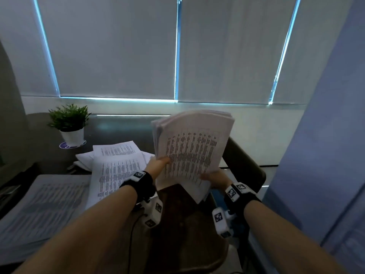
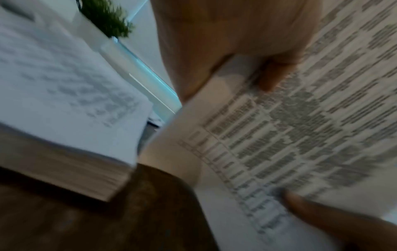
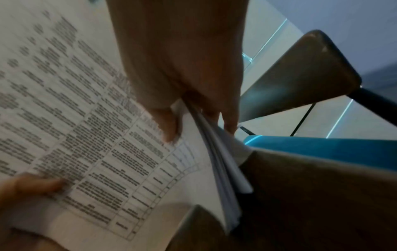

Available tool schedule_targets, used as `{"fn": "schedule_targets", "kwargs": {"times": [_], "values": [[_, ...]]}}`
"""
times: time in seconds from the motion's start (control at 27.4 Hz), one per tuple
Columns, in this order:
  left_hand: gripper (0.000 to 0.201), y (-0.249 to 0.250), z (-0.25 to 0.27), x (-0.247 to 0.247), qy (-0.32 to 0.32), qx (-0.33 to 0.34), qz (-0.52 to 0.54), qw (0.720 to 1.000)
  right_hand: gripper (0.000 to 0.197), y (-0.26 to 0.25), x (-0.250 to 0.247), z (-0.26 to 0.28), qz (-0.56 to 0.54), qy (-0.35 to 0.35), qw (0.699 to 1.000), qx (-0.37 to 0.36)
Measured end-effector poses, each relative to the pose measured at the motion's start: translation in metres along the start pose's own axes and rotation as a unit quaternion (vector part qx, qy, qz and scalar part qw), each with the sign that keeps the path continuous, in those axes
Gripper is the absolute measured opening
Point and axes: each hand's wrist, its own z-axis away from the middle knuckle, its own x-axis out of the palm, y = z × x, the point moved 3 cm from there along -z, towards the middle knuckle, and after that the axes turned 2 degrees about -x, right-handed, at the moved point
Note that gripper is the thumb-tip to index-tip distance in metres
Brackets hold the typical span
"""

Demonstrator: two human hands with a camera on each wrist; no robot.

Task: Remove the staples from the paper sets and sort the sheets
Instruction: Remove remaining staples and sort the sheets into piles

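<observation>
Printed paper set (image 1: 192, 147), a thick sheaf of white sheets covered in table text, is held upright above the dark desk (image 1: 122, 127). Left hand (image 1: 158, 165) pinches its edge at 9 o'clock, thumb on the front page; right hand (image 1: 215, 177) grips the corner at 5 o'clock. Loose sheets (image 1: 118, 165) lie fanned at 9 o'clock, a thick paper stack (image 1: 43, 210) at 8 o'clock. At 10 o'clock a white pot holds a green plant (image 1: 69, 117); a chair back (image 1: 245, 165) stands at 3 o'clock.
</observation>
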Motion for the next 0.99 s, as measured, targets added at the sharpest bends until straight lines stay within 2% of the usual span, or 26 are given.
{"fn": "schedule_targets", "kwargs": {"times": [0.11, 0.18, 0.22, 0.29, 0.37, 0.48, 0.55, 0.62, 0.66, 0.69, 0.77, 0.84, 0.91, 0.99], "values": [[0.021, 0.025, -0.003, -0.007, 0.065, 0.090, 0.005, 0.994, 0.028, -0.032, 0.008, -0.010, -0.007, 0.074, 0.992, -0.099], [0.017, 0.047, -0.009, -0.039, 0.160, 0.117, -0.008, 0.980, 0.033, -0.066, 0.024, -0.027, -0.047, 0.050, 0.987, -0.143], [0.018, 0.050, -0.014, -0.061, 0.219, 0.104, -0.028, 0.970, 0.036, -0.080, 0.035, -0.036, -0.027, 0.021, 0.988, -0.149], [0.027, 0.031, -0.022, -0.116, 0.307, 0.031, -0.082, 0.948, 0.038, -0.085, 0.078, -0.060, 0.097, -0.069, 0.985, -0.121], [0.033, -0.005, -0.023, -0.163, 0.333, -0.053, -0.149, 0.929, 0.037, -0.066, 0.128, -0.082, 0.192, -0.121, 0.971, -0.078], [0.042, -0.051, -0.017, -0.202, 0.310, -0.166, -0.242, 0.904, 0.038, -0.033, 0.186, -0.092, 0.264, -0.172, 0.947, -0.054], [0.042, -0.057, -0.017, -0.208, 0.265, -0.207, -0.340, 0.878, 0.034, -0.018, 0.199, -0.097, 0.326, -0.197, 0.924, -0.038], [0.046, -0.044, -0.030, -0.193, 0.244, -0.185, -0.445, 0.841, 0.032, -0.020, 0.183, -0.111, 0.326, -0.161, 0.931, -0.027], [0.046, -0.033, -0.045, -0.175, 0.219, -0.151, -0.476, 0.838, 0.033, -0.024, 0.165, -0.122, 0.298, -0.121, 0.946, -0.030], [0.044, -0.020, -0.061, -0.150, 0.176, -0.102, -0.489, 0.848, 0.028, -0.029, 0.143, -0.135, 0.269, -0.075, 0.960, -0.027], [0.036, -0.004, -0.095, -0.089, 0.064, -0.059, -0.432, 0.898, 0.023, -0.029, 0.086, -0.165, 0.276, 0.011, 0.961, 0.013], [0.034, -0.003, -0.117, -0.038, -0.018, -0.088, -0.387, 0.918, 0.048, -0.016, 0.029, -0.184, 0.297, 0.093, 0.947, 0.079], [0.055, -0.015, -0.144, -0.003, -0.045, -0.134, -0.384, 0.912, 0.066, 0.011, -0.015, -0.200, 0.268, 0.143, 0.943, 0.138], [0.068, -0.032, -0.172, 0.011, -0.041, -0.154, -0.409, 0.898, 0.072, 0.035, -0.038, -0.220, 0.246, 0.143, 0.944, 0.165]]}}
